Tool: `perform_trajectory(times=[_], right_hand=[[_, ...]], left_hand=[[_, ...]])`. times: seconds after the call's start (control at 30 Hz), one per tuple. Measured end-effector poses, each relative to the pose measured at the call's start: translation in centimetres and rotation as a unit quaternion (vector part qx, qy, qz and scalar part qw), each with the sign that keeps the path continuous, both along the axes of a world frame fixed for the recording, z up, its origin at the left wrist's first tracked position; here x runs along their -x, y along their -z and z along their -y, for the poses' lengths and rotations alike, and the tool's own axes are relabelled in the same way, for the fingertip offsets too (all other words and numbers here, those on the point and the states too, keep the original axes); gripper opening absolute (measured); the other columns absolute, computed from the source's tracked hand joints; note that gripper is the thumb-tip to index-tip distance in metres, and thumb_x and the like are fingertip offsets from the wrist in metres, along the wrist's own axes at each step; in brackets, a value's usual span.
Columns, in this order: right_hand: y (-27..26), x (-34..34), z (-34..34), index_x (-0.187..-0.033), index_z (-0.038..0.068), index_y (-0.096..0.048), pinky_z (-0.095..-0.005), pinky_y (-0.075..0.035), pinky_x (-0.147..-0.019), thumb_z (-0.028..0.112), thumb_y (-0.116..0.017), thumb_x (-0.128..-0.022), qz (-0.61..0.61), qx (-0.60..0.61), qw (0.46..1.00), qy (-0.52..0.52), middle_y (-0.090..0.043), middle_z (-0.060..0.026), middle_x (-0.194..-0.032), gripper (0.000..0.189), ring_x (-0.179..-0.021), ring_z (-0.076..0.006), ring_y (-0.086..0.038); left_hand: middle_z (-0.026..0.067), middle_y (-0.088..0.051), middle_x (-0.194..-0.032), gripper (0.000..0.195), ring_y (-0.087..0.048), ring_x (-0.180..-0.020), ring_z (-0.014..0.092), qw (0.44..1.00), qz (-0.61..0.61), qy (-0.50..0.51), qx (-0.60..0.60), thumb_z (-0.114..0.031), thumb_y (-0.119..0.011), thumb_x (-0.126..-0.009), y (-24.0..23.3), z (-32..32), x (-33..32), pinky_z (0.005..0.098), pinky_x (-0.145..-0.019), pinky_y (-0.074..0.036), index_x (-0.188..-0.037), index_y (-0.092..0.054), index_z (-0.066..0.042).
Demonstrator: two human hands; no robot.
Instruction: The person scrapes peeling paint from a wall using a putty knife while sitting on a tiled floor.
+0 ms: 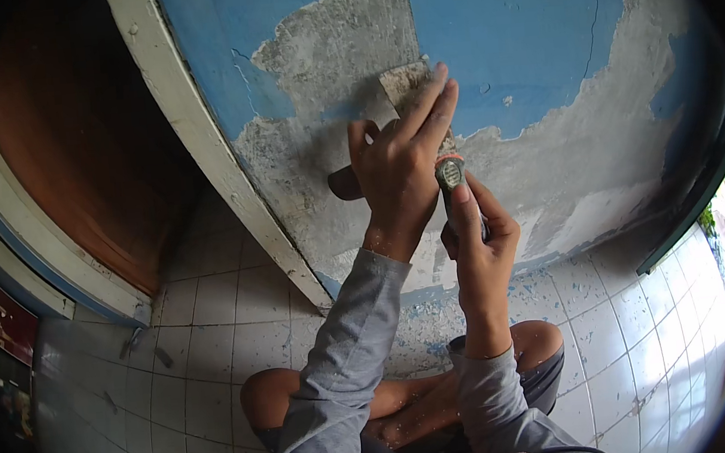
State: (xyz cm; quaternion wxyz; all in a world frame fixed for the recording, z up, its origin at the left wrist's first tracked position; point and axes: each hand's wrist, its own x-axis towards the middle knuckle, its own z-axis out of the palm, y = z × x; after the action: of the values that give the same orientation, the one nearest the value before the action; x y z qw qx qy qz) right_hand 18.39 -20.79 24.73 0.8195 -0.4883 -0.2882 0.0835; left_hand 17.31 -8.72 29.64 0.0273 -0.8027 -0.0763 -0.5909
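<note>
My right hand (480, 229) grips the dark handle of a putty knife (450, 173), thumb on top. The knife's wide, stained blade (403, 82) points up and left against the wall, at the edge between bare grey plaster (340, 41) and blue paint (487, 28). My left hand (399, 165) lies over the blade and its neck, with two fingers stretched along it and another finger curled. From under the left palm juts the round end of a dark handle (346, 184); the rest of that object is hidden.
Paint flakes litter the white floor tiles (530, 296) below the wall. A white door frame (220, 148) stands at the left, with a brown door (70, 142) beyond. My crossed legs (411, 410) are close beneath my arms. Cracks run through the blue paint.
</note>
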Motion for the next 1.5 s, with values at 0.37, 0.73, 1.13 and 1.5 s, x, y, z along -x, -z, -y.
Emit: perform_trajectory(times=[0.37, 0.73, 1.13, 1.5], right_hand=[[0.5, 0.1, 0.4, -0.131, -0.006, -0.067, -0.0204, -0.031, -0.050, 0.026, -0.068, -0.103, 0.006, 0.034, 0.999, 0.029, -0.056, 0.0053, -0.071, 0.042, -0.058, -0.0015, -0.044], [1.7, 1.3, 1.0, -0.133, -0.006, -0.065, -0.0198, -0.030, -0.051, 0.024, -0.065, -0.104, -0.006, 0.018, 1.000, 0.023, -0.055, 0.0064, -0.072, 0.042, -0.060, -0.0009, -0.044], [-4.2, 0.4, -0.5, -0.134, -0.005, -0.065, -0.0199, -0.030, -0.051, 0.029, -0.064, -0.105, 0.030, -0.032, 0.999, 0.000, -0.050, 0.0081, -0.074, 0.044, -0.059, -0.0009, -0.040], [-8.3, -1.2, -1.7, -0.132, -0.004, -0.067, -0.0203, -0.029, -0.051, 0.032, -0.065, -0.104, 0.061, -0.050, 0.997, -0.012, -0.054, 0.0067, -0.077, 0.045, -0.059, -0.0006, -0.039]], left_hand=[[-0.0045, -0.061, -0.149, 0.064, -0.068, -0.091, 0.007, 0.998, -0.034, 0.011, 0.045, -0.007, -0.074, -0.078, 2.7, 0.9, -0.1, 0.0330, -0.079, -0.034, -0.141, -0.065, -0.017], [-0.0059, -0.056, -0.153, 0.066, -0.070, -0.098, 0.006, 0.997, -0.051, 0.026, 0.053, -0.010, -0.074, -0.080, 3.6, 2.0, 1.2, 0.0338, -0.083, -0.036, -0.144, -0.063, -0.019], [-0.0038, -0.059, -0.150, 0.062, -0.072, -0.092, 0.009, 0.999, 0.033, 0.018, 0.004, -0.008, -0.075, -0.076, -3.3, 0.4, 0.1, 0.0349, -0.085, -0.036, -0.138, -0.067, -0.016], [-0.0045, -0.058, -0.151, 0.059, -0.073, -0.089, 0.011, 0.999, 0.044, 0.000, -0.014, -0.010, -0.074, -0.078, -9.1, -0.4, -0.3, 0.0364, -0.089, -0.036, -0.136, -0.068, -0.016]])
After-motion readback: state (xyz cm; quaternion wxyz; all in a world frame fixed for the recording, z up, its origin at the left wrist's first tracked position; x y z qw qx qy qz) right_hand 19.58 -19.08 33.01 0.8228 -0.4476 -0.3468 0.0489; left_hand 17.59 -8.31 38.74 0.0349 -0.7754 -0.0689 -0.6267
